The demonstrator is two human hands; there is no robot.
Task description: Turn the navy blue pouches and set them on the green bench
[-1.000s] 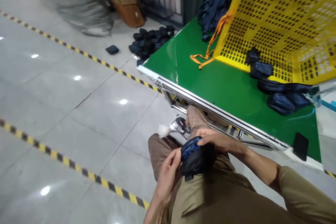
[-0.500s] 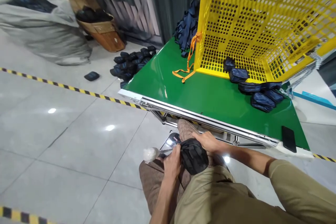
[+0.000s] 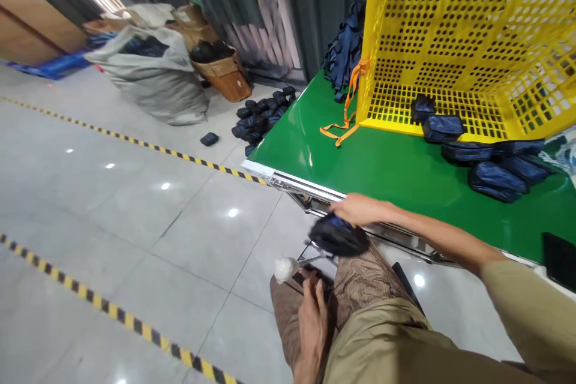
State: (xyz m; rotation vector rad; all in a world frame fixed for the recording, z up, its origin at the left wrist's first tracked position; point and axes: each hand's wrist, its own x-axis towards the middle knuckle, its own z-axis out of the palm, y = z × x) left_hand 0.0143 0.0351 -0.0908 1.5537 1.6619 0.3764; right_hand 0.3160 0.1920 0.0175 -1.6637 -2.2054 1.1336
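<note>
My right hand [image 3: 360,210] grips a small dark pouch [image 3: 338,240] by its upper edge, holding it over my knees beside the front edge of the green-topped table [image 3: 387,174]. Motion smears the pouch a little. My left hand [image 3: 314,309] rests lower, above my left thigh, with loosely bent fingers apart and nothing seen in them. Just beyond its fingers, a thin metal rod with a white wrapped end [image 3: 287,269] sticks out to the left between my knees.
On the table stand a yellow perforated crate [image 3: 366,72], several dark blue pouches [image 3: 497,180], an orange strap [image 3: 335,133] and a phone [image 3: 559,261]. More pouches [image 3: 261,117] lie heaped on the floor near a large grey sack [image 3: 153,84] and a cardboard box [image 3: 229,78].
My left hand has let go of the pouch and dropped back. My right hand has lifted the pouch away toward the table edge. The view has swung to the left.
</note>
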